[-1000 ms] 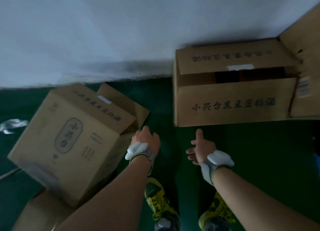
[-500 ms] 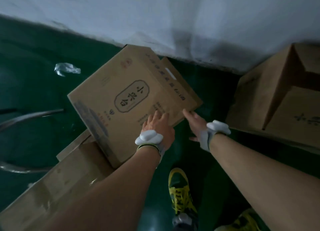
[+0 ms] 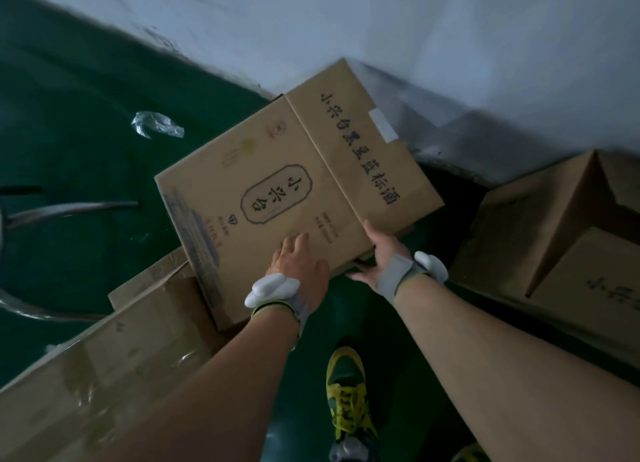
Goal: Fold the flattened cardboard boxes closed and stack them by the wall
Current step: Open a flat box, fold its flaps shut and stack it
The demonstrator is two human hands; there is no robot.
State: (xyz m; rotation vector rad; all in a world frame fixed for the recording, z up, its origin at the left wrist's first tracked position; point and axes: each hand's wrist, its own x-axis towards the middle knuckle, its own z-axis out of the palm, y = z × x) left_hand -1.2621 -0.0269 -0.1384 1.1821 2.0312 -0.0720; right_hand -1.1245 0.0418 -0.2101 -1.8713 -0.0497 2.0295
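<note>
A brown cardboard box (image 3: 277,191) with printed black characters is tilted in the middle of the view, its far flap near the white wall (image 3: 381,28). My left hand (image 3: 299,264) lies flat on its upper face near the close edge, fingers spread. My right hand (image 3: 379,253) grips the box's near right corner, thumb on top and fingers underneath. Another cardboard box (image 3: 554,233) stands on the floor at the right, by the wall.
Flattened cardboard (image 3: 104,357) lies at the lower left under the held box. A scrap of clear plastic (image 3: 156,125) and curved metal bars (image 3: 69,210) are on the green floor (image 3: 69,97) at the left. My yellow-green shoe (image 3: 348,392) stands below.
The view has swung left away from the box at the wall. Both hands reached the tilted box; the right hand took hold of its corner and the box has lifted and turned.
</note>
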